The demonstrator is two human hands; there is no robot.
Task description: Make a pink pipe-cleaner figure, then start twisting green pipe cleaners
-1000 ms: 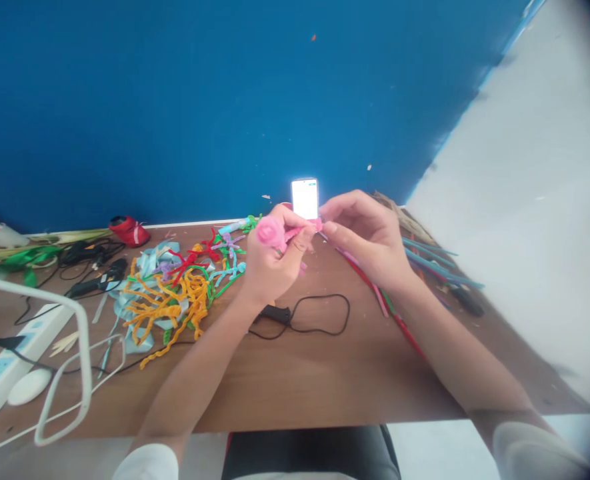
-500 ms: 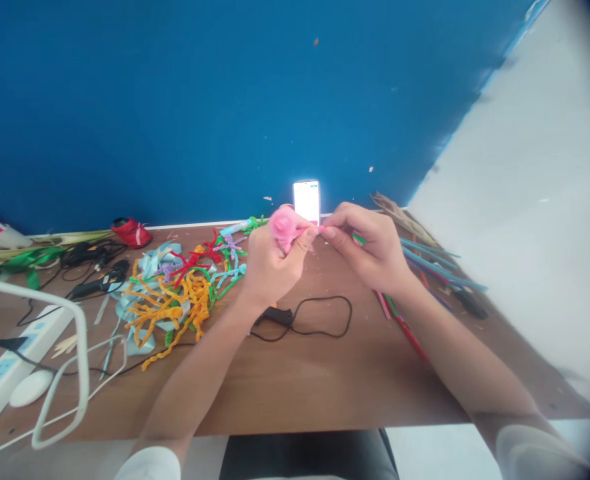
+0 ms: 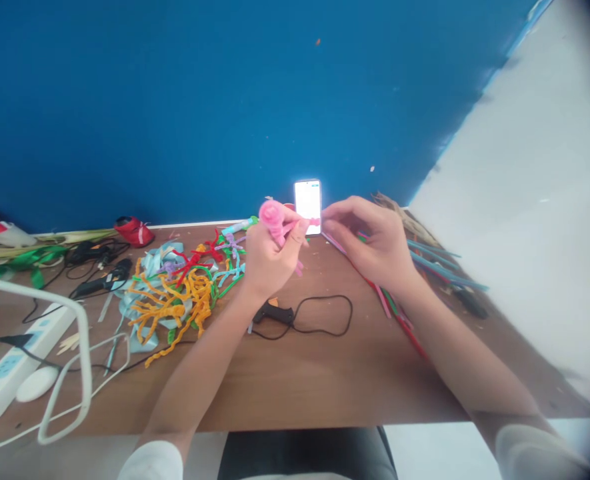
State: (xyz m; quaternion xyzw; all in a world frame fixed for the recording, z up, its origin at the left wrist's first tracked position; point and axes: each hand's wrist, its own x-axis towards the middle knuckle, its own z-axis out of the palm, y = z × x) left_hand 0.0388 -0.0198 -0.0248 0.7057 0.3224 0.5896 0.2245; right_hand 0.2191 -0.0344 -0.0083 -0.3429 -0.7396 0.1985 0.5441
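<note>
Pink flower, gripped in the left hand above the counter, its strand running rightward toward the right hand, whose curled fingers lie near; whether they pinch cannot be told.

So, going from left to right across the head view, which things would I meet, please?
White power strip, orange fuzzy stems, left hand holding a pink fuzzy coil, lit phone, right hand, blue strips.

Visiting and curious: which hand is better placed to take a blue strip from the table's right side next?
Probably the right hand: it is nearer the blue strips and seems free, while the left hand grips the pink coiled piece.
</note>
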